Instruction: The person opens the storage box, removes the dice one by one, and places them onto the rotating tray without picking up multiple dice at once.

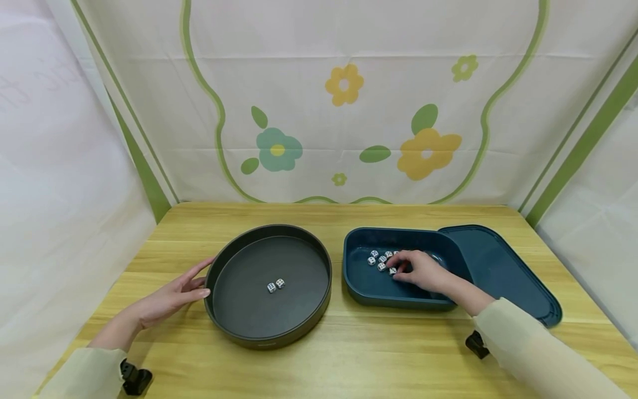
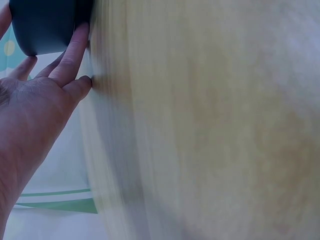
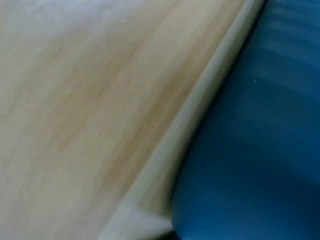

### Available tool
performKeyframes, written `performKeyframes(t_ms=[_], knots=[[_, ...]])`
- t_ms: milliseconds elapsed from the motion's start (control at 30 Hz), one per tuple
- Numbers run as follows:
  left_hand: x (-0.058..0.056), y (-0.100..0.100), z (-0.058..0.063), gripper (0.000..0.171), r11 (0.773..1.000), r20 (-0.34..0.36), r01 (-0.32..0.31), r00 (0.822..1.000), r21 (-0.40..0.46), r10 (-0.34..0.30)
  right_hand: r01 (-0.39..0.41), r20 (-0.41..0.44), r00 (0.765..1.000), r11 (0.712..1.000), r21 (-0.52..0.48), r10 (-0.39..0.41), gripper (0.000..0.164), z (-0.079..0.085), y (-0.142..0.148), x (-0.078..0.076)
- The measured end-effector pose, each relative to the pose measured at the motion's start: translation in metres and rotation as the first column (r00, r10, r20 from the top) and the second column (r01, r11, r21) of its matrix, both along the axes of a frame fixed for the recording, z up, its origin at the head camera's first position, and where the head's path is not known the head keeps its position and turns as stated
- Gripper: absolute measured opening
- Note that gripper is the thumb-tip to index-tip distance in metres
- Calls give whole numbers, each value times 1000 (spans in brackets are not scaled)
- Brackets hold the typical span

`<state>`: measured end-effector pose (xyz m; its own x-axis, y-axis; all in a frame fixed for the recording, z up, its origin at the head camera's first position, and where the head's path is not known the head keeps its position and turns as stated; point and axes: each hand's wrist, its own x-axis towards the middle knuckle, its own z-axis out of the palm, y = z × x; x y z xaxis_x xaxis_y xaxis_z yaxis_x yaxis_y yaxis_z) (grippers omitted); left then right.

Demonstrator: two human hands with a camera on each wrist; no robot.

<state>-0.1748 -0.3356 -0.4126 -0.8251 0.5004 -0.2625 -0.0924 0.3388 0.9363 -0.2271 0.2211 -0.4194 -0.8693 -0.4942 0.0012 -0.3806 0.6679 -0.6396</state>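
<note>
A round dark pan (image 1: 249, 331) holds two white dice (image 1: 276, 285) near its middle. My left hand (image 1: 171, 296) touches the pan's left side, its fingers fairly straight and spread; the left wrist view also has this hand (image 2: 40, 100) against the dark pan (image 2: 42, 25). Over a blue rectangular box (image 1: 359, 296) my right hand (image 1: 421, 271) reaches down. Its thumb and index fingertips close around a white die (image 1: 392, 271). Several more dice (image 1: 374, 254) lie beside those fingertips, some partly hidden by the hand. The right wrist view has the box's blue wall (image 3: 260, 150), blurred, and no hand.
A dark blue lid (image 1: 503, 271) lies on the wooden table (image 1: 339, 354), to the right of the box and partly against its edge. White curtains with flower prints (image 1: 344, 33) stand behind and at the sides. Black wrist mounts (image 1: 134, 379) sit at both sleeves.
</note>
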Motion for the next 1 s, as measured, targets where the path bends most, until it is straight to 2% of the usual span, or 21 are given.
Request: performKeyframes(t_ms=[400,633,900,1000], knots=[[1,1,2,75,1000,-4,-4,1000,-2,4,33,1,999,999,17,-33,14,0,-1,-2],[2,2,3,75,1000,6,8,1000,9,-8,60,-18,998,994,-97,-62,13,11,-5,2],[2,2,4,75,1000,2,12,1000,4,-12,11,-2,1000,963,-269,-11,17,40,-33,14],[3,3,4,74,1000,-14,23,1000,-2,-23,-17,3,1000,954,-300,19,16,46,-45,15]])
